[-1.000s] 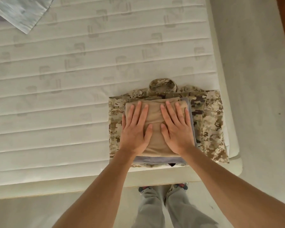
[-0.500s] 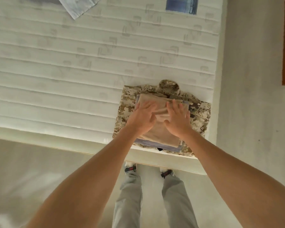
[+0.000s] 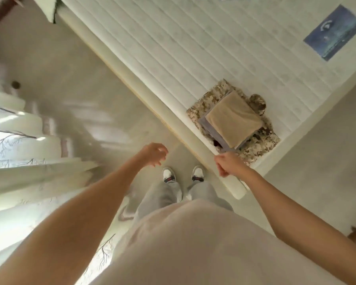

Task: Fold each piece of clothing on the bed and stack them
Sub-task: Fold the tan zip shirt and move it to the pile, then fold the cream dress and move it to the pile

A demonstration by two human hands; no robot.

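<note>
Just beyond the right hand (image 3: pixel 227 163) lies the folded stack (image 3: pixel 233 118).

Bed: bare white quilted mattress (image 3: pixel 203 58), running diagonally across the view.
Stack location: near the mattress corner, close to the near edge.
Bottom layer: folded camouflage garment (image 3: pixel 263 142), lying directly on the mattress.
Middle layer: folded grey-blue garment (image 3: pixel 209 128), resting on the camouflage garment.
Top layer: folded tan garment (image 3: pixel 233 120).
Label: blue rectangular patch (image 3: pixel 334 32) on the mattress top, well apart from the stack.
Floor: pale floor (image 3: pixel 90 99) beside the bed.
</note>
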